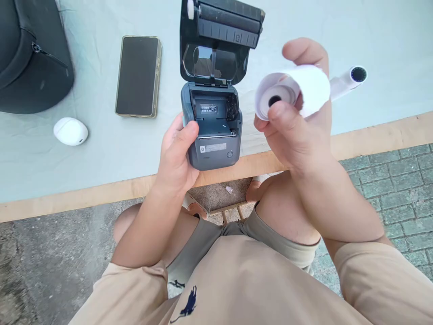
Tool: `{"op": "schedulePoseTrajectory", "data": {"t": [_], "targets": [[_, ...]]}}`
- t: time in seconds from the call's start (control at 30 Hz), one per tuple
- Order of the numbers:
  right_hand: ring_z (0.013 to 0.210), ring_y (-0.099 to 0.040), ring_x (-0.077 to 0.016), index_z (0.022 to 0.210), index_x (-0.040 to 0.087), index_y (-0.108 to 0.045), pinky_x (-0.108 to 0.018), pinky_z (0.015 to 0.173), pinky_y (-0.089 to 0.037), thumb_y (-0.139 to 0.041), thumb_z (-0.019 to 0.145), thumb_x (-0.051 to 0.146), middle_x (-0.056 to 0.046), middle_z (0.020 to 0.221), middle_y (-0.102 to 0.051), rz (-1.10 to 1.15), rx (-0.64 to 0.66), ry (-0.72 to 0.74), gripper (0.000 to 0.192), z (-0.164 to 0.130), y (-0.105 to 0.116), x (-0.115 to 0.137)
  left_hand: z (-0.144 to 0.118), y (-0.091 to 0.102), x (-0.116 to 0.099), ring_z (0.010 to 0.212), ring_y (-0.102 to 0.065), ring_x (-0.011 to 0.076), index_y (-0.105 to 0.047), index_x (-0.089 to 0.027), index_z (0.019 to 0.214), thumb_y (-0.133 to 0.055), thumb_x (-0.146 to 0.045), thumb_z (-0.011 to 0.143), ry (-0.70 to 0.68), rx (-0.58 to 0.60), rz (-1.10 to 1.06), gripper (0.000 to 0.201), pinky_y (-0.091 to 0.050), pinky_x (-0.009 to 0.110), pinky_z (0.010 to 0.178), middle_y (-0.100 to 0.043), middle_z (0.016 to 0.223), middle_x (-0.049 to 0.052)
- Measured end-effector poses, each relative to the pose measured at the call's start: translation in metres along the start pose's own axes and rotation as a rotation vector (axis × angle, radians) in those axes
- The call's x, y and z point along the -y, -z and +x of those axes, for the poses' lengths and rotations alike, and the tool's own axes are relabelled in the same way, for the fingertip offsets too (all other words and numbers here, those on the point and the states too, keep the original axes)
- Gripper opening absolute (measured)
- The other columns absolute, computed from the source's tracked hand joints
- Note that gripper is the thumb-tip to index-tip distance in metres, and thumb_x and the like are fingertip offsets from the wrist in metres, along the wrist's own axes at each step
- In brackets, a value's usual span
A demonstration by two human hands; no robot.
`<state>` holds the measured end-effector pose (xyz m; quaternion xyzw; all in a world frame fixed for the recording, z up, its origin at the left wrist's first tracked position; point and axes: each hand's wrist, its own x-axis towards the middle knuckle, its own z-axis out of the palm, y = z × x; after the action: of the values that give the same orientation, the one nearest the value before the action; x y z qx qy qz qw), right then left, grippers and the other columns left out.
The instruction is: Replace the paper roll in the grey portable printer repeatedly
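Observation:
My left hand (pixel 179 153) grips the left side of a dark grey label printer (pixel 216 153), thumb on its front rim. The printer's black lid (pixel 216 49) is swung up, and the paper bay inside shows a small printed sticker. To the right, my right hand (pixel 301 122) holds a white paper roll (pixel 270 97) above the table, fingers closed round it. The roll's core end faces me, and a loose strip of its paper curls over with a torn edge. Behind that hand lies a white cylindrical object (pixel 350 81) with a dark dotted end, partly hidden.
A smartphone (pixel 138 76) in a case lies left of the printer. Farther left are a white oval earbud case (pixel 71 131) and a black zippered bag (pixel 32 58). The table (pixel 84 189) has a wooden front edge and a pale cover. My knees are below it.

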<state>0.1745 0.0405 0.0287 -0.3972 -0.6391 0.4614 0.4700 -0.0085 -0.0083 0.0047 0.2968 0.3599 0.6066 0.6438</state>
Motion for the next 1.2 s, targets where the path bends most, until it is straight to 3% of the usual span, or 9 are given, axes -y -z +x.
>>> {"op": "schedulePoseTrajectory", "data": {"t": [0.17,0.27,0.37,0.5,0.67,0.87,0.97,1.1,1.2], "targets": [[0.078,-0.053,-0.013,0.108,0.028,-0.045,-0.028,0.063,-0.046,-0.075,0.07,0.045,-0.001,0.099,-0.055,0.258,0.105,0.014,0.052,0.007,-0.014,0.006,-0.001,-0.002,0.0,0.114,-0.067,0.0216,-0.065,-0.019,0.106,-0.056,-0.03,0.091,-0.019,0.027,-0.021,0.021,-0.056,0.032,0.096,-0.074,0.103,0.005],[0.075,-0.051,-0.0124,0.113,0.027,-0.046,-0.028,0.06,-0.046,-0.06,0.077,0.032,-0.001,0.099,-0.055,0.249,0.169,0.014,0.038,0.01,-0.014,0.008,-0.001,-0.001,0.001,0.118,-0.065,0.0228,-0.064,-0.02,0.105,-0.055,-0.033,0.091,-0.019,0.022,-0.058,0.021,-0.056,0.035,0.096,-0.073,0.108,0.005],[0.084,-0.054,-0.0105,0.108,0.028,-0.052,-0.027,0.073,-0.05,-0.059,0.08,0.024,0.0,0.108,-0.052,0.091,0.114,0.144,0.029,0.008,-0.011,0.01,-0.001,0.0,0.003,0.121,-0.062,0.0234,-0.064,-0.021,0.104,-0.058,-0.034,0.09,-0.022,0.051,-0.053,0.019,-0.055,0.036,0.097,-0.072,0.107,0.005],[0.099,-0.058,-0.0133,0.102,0.031,-0.056,-0.03,0.084,-0.049,-0.064,0.085,0.031,0.001,0.107,-0.056,-0.245,0.046,0.395,0.018,0.004,-0.01,0.008,-0.002,0.001,0.002,0.122,-0.061,0.0239,-0.064,-0.02,0.105,-0.057,-0.028,0.092,-0.041,0.084,-0.088,0.017,-0.055,0.038,0.097,-0.071,0.104,0.006],[0.096,-0.063,-0.0162,0.104,0.03,-0.056,-0.035,0.085,-0.05,-0.061,0.089,0.048,0.0,0.103,-0.061,-0.356,0.026,0.426,0.024,0.001,-0.014,-0.001,-0.003,0.0,0.0,0.12,-0.064,0.0259,-0.063,-0.019,0.106,-0.06,-0.034,0.09,-0.01,0.06,-0.037,0.021,-0.058,0.038,0.094,-0.071,0.1,0.006],[0.091,-0.065,-0.0202,0.097,0.024,-0.062,-0.039,0.083,-0.044,-0.056,0.09,0.058,-0.003,0.092,-0.069,-0.847,-0.107,0.504,0.036,0.002,-0.018,-0.006,-0.003,-0.001,0.0,0.103,-0.071,0.0243,-0.064,-0.019,0.109,-0.064,-0.04,0.089,0.012,0.034,0.027,0.03,-0.062,0.033,0.077,-0.072,0.104,0.006],[0.094,-0.066,-0.0205,0.098,0.024,-0.063,-0.039,0.083,-0.04,-0.054,0.092,0.056,-0.002,0.093,-0.071,-0.866,-0.132,0.567,0.035,0.003,-0.019,-0.009,-0.003,0.0,0.0,0.098,-0.072,0.0217,-0.064,-0.018,0.108,-0.064,-0.038,0.089,-0.002,0.043,0.008,0.028,-0.062,0.03,0.074,-0.072,0.103,0.005],[0.099,-0.064,-0.0214,0.092,0.023,-0.065,-0.04,0.085,-0.041,-0.057,0.09,0.056,-0.002,0.096,-0.073,-0.885,-0.049,0.521,0.034,0.004,-0.018,-0.006,-0.003,0.0,0.0,0.107,-0.07,0.0233,-0.064,-0.017,0.107,-0.064,-0.037,0.089,0.008,0.015,-0.001,0.027,-0.063,0.032,0.081,-0.072,0.1,0.004],[0.1,-0.063,-0.0221,0.106,0.023,-0.065,-0.039,0.087,-0.046,-0.061,0.087,0.054,-0.005,0.106,-0.07,-0.861,0.006,0.491,0.036,0.004,-0.016,0.002,-0.004,-0.002,-0.002,0.115,-0.068,0.0241,-0.063,-0.017,0.107,-0.064,-0.038,0.089,0.021,0.012,0.007,0.028,-0.061,0.034,0.089,-0.072,0.099,0.005]]}}
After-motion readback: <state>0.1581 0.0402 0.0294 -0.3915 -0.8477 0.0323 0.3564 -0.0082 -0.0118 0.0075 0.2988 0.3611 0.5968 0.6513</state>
